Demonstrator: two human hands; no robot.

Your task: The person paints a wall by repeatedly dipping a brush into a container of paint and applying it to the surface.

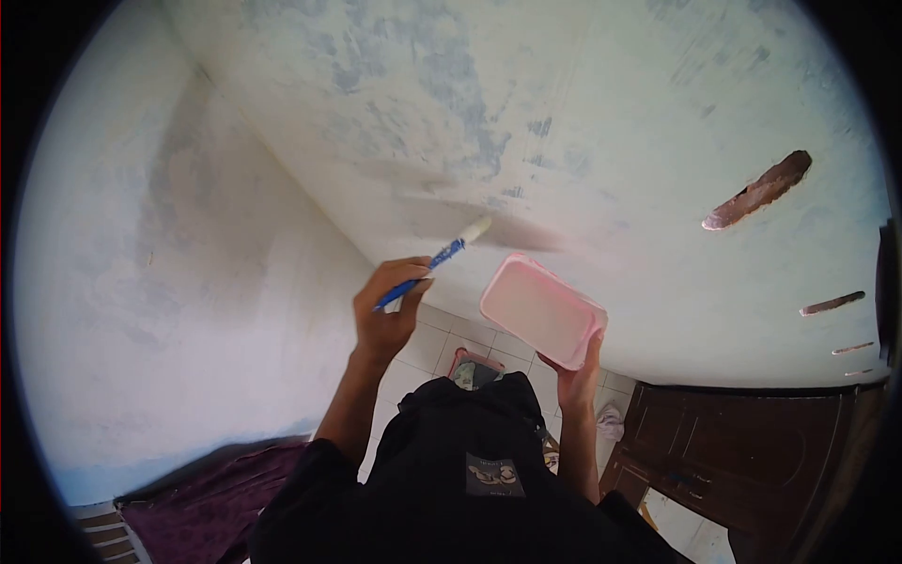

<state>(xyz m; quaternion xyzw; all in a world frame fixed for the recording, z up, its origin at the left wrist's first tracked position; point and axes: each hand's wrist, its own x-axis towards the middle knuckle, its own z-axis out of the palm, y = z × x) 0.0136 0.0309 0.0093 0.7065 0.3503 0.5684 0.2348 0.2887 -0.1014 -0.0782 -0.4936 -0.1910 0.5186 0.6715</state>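
My left hand (390, 305) is closed round the blue handle of a paintbrush (445, 254). The brush slants up to the right, its pale bristles near the patchy wall (376, 122); whether they touch it I cannot tell. In my right hand (580, 374) is a pink rectangular tub (544, 311), gripped at its lower right edge and tilted. A whitish content shows inside the tub. The brush tip is above and left of the tub, apart from it.
Brown gouges (759, 193) mark the wall at the right. A dark wooden cabinet (733, 442) stands at the lower right, purple cloth (221, 503) lies at the lower left. A pink-rimmed container (476, 368) rests on the tiled floor (419, 346).
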